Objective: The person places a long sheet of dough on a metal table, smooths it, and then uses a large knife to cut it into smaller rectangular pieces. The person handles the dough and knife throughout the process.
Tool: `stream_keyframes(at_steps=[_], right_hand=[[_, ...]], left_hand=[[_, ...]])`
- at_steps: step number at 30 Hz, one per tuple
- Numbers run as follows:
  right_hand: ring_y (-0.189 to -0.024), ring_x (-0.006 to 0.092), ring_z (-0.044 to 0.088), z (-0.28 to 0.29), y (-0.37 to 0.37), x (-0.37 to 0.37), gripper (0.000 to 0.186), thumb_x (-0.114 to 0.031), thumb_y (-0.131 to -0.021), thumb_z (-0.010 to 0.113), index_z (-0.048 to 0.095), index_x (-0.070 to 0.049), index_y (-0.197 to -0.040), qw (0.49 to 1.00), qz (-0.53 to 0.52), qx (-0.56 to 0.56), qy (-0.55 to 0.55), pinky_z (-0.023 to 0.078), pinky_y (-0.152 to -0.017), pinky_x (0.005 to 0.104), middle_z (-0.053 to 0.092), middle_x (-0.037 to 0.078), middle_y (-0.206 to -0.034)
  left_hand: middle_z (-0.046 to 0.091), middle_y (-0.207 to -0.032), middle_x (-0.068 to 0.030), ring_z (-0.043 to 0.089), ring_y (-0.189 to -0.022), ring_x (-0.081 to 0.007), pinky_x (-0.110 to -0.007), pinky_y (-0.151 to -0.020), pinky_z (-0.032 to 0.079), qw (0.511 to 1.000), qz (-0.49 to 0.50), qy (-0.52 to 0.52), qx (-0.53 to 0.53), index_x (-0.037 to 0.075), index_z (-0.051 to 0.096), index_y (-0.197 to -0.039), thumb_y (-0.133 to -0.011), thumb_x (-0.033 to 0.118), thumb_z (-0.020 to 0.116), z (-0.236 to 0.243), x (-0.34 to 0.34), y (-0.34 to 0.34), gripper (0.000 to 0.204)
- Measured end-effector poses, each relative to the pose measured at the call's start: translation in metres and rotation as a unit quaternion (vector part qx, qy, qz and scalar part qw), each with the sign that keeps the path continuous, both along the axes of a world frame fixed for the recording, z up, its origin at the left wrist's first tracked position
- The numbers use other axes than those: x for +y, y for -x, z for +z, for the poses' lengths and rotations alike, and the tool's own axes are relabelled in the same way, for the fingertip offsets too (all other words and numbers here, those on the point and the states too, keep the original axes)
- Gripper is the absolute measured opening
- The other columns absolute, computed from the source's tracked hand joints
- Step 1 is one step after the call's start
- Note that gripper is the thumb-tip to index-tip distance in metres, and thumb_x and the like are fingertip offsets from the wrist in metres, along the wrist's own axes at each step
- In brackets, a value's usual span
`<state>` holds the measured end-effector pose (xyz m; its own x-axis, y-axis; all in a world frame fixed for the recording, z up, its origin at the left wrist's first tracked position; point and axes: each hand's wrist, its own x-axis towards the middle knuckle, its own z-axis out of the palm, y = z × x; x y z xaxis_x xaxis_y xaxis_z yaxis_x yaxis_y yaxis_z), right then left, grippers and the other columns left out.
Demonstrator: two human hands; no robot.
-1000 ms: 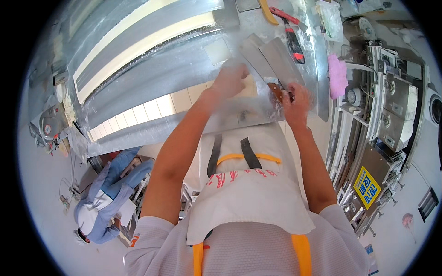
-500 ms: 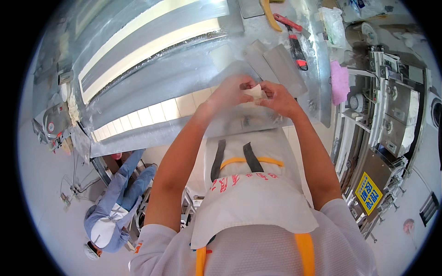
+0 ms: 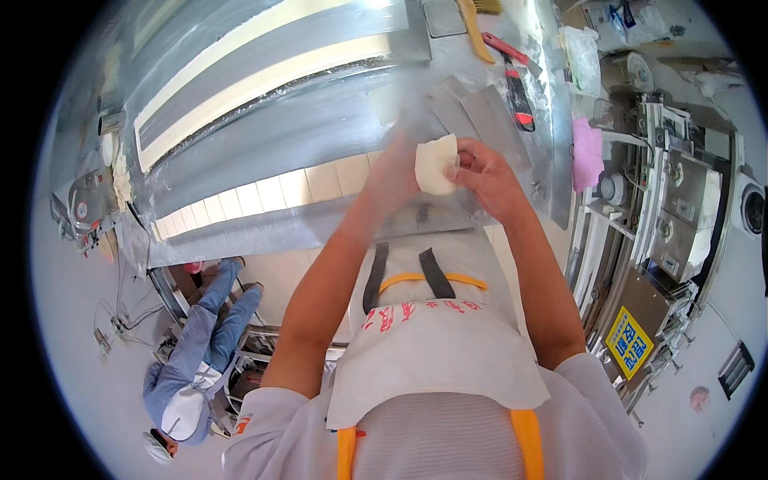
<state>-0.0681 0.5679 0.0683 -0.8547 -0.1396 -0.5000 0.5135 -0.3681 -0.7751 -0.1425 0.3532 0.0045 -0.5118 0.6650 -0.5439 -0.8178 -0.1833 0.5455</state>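
Note:
A flat, pale piece of dough (image 3: 436,166) hangs over the near edge of the metal worktable, held up between my hands. My right hand (image 3: 490,180) pinches its right edge between thumb and fingers. My left hand (image 3: 392,172) is at the dough's left side, so smeared and hazy that its fingers do not show. Left of my hands, a row of cut dough pieces (image 3: 272,194) lies side by side along the table. Farther back stretch long dough strips (image 3: 264,100).
On the metal worktable (image 3: 320,100) at the right lie flat metal scrapers (image 3: 492,116), a red-and-black knife (image 3: 518,100) and a wooden-handled brush (image 3: 474,30). A pink cloth (image 3: 587,154) hangs beyond the table's right edge. Another person (image 3: 188,384) sits at lower left.
The dough piece, folded small between both hands before, now spreads out flat. My left hand has shifted slightly left, and my right hand keeps its pinch.

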Motion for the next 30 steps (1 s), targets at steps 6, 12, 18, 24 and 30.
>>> stream_keyframes(at_steps=[6,12,18,24,30], right_hand=[[-0.114,0.0164,0.068,0.005,0.012,-0.015,0.043,-0.006,-0.099,0.071,0.061,0.001,-0.140,0.998,0.045,-0.006,-0.050,0.052,-0.101,0.0325,0.073,0.008,-0.126],[-0.099,0.0183,0.070,-0.015,0.030,-0.038,0.028,-0.026,-0.108,0.062,0.064,0.000,-0.118,0.991,-0.007,-0.070,-0.118,0.053,-0.089,0.0349,0.074,0.010,-0.105],[-0.080,0.0412,0.069,0.000,0.043,-0.109,0.033,-0.032,-0.112,0.054,0.061,-0.001,-0.104,0.911,-0.043,0.103,-0.396,0.052,-0.075,0.0476,0.068,0.023,-0.085],[-0.082,0.0475,0.069,0.025,0.042,-0.141,0.028,-0.029,-0.113,0.052,0.059,-0.002,-0.109,0.902,-0.056,0.151,-0.400,0.052,-0.075,0.0520,0.070,0.025,-0.088],[-0.080,0.0469,0.069,0.026,0.053,-0.161,0.023,-0.026,-0.113,0.054,0.058,-0.003,-0.109,0.862,-0.071,0.224,-0.449,0.053,-0.070,0.0516,0.070,0.024,-0.089]], left_hand=[[0.070,-0.132,-0.0106,0.068,-0.121,-0.0210,-0.038,-0.105,0.054,0.987,0.144,-0.001,-0.072,-0.002,0.063,-0.138,-0.115,0.048,0.050,0.032,-0.009,-0.023,0.057],[0.066,-0.084,0.0039,0.063,-0.080,-0.0045,-0.025,-0.079,0.057,0.914,0.081,0.298,0.263,0.007,0.068,-0.098,-0.110,0.025,0.067,0.033,-0.034,-0.033,0.021],[0.059,-0.075,0.0056,0.049,-0.063,-0.0012,-0.024,-0.053,0.041,0.907,0.287,0.231,0.203,0.007,0.059,-0.092,-0.112,0.026,0.064,0.070,-0.024,-0.046,0.028],[0.055,-0.066,0.0045,0.044,-0.060,-0.0035,-0.027,-0.051,0.037,0.775,0.296,0.457,0.320,0.002,0.059,-0.098,-0.113,0.028,0.061,0.063,-0.034,-0.041,0.030],[0.061,-0.066,-0.0026,0.045,-0.060,-0.0057,-0.029,-0.053,0.040,0.703,0.393,0.481,0.347,0.000,0.059,-0.100,-0.111,0.026,0.065,0.076,-0.037,-0.032,0.028]])
